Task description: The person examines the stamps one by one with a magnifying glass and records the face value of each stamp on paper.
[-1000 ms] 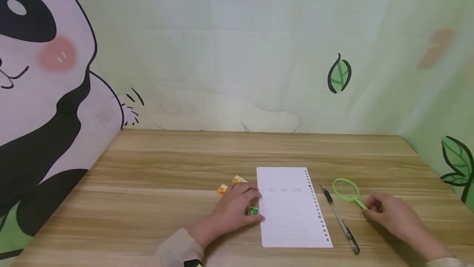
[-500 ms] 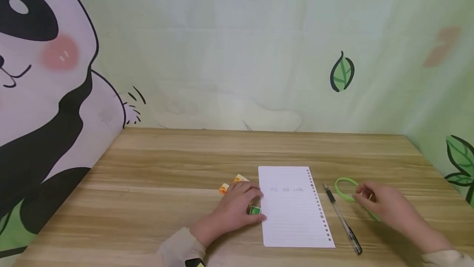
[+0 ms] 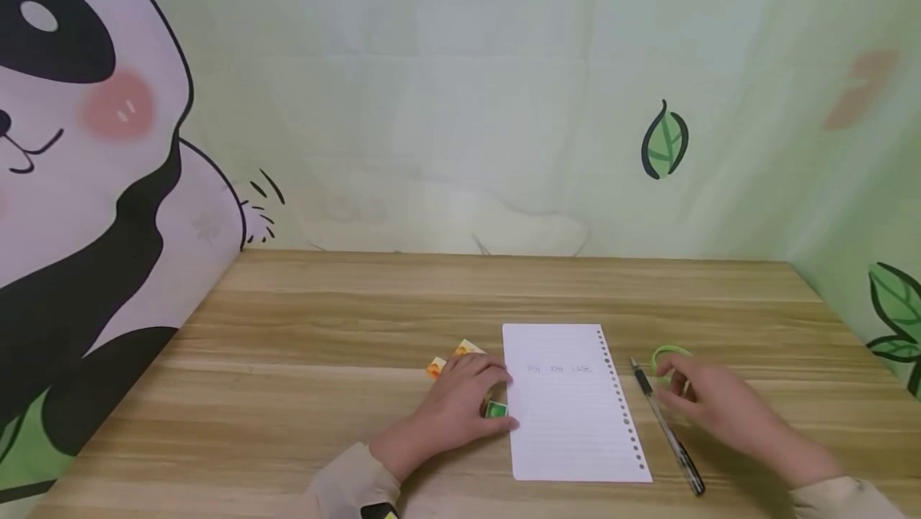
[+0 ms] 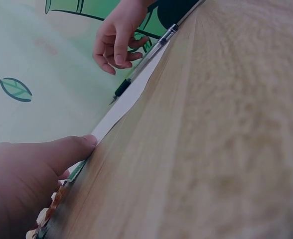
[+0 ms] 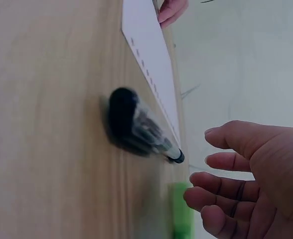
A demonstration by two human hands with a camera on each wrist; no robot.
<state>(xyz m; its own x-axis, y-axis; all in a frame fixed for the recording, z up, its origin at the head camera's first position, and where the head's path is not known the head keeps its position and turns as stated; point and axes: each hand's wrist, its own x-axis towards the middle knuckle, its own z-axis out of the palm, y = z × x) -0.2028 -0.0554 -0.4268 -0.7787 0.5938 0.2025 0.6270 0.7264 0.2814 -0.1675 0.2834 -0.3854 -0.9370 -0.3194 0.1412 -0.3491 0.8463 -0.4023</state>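
Observation:
A lined white sheet of paper (image 3: 568,431) lies on the table, with faint pencil-like writing near its top and punched holes down its right side. My left hand (image 3: 456,403) rests with thumb and fingertips at the sheet's left edge. Between them shows a small green square piece (image 3: 496,409); orange-and-white pieces (image 3: 435,366) stick out beyond the fingers. To the right of the sheet lies a clear pen (image 3: 669,435) with black ends. My right hand (image 3: 727,407) hovers beside it, fingers loosely bent around nothing, covering most of a green magnifying glass (image 3: 671,347).
The wooden table (image 3: 345,303) reaches back to a fabric backdrop (image 3: 403,127) printed with a panda and leaves. In the right wrist view, a green strip (image 5: 182,209) of the magnifying glass appears below the pen.
My right hand has let go of the magnifying glass's handle and moved left over its ring towards the pen. My left hand stays at the sheet's edge.

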